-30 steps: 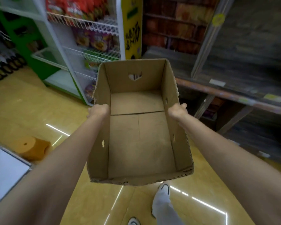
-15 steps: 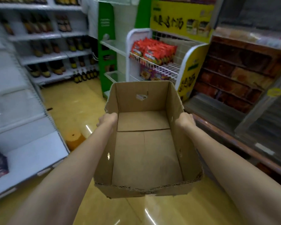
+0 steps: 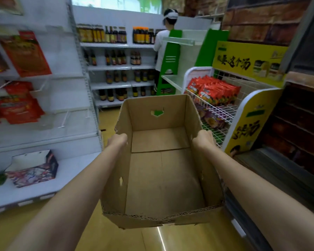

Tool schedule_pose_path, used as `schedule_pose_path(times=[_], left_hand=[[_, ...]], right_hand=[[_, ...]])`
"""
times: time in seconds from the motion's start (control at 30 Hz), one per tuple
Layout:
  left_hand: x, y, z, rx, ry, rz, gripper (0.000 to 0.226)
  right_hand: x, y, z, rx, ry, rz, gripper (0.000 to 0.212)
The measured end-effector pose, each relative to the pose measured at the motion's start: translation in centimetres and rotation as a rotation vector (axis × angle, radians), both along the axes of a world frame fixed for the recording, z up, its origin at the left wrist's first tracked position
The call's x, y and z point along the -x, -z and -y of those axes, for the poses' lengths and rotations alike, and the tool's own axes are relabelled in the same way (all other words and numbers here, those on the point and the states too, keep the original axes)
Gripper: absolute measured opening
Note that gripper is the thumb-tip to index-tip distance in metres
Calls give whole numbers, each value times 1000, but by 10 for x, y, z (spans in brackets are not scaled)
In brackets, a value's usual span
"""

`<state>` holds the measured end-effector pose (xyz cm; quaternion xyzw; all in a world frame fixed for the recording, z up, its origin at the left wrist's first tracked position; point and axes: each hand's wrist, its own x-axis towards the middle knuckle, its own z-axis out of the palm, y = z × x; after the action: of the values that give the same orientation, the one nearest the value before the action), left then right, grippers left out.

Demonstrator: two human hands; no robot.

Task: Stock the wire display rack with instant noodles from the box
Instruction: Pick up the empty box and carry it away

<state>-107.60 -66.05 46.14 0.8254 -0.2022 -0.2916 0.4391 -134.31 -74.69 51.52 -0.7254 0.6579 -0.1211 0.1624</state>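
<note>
An open-topped cardboard box (image 3: 159, 182) hangs in front of me above the floor, and nothing lies inside it. My left hand (image 3: 117, 141) grips its left wall near the top edge. Its right wall is gripped by my right hand (image 3: 203, 140). To the right beyond the box stands the white wire display rack (image 3: 221, 111) with yellow side panels. Red instant noodle packets (image 3: 212, 89) fill its top shelf, and purple packets (image 3: 209, 117) lie on the shelf below.
White shelving (image 3: 43, 113) with red packets runs along the left. Bottle shelves (image 3: 116, 66) stand at the back, where a person (image 3: 161, 42) faces away beside a green stand (image 3: 172, 58). A dark brick-patterned counter (image 3: 288, 142) lines the right. Yellow floor (image 3: 109, 120) runs between.
My view has swung up and to the left, so the wire rack now sits to the right. The box stays held in both hands, raised a little.
</note>
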Motion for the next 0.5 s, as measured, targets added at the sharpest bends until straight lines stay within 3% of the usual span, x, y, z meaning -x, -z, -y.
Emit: schedule_pose_path(times=[0.1, 0.2, 0.5], left_hand=[[-11, -1, -32, -27, -104, 7, 48], [-27, 5, -73, -77, -248, 22, 43], [-99, 15, -208, -205, -629, 40, 60]], right_hand=[[-28, 1, -1, -3, -98, 22, 37], [-63, 13, -11, -33, -230, 58, 36], [-200, 52, -67, -166, -613, 50, 23]])
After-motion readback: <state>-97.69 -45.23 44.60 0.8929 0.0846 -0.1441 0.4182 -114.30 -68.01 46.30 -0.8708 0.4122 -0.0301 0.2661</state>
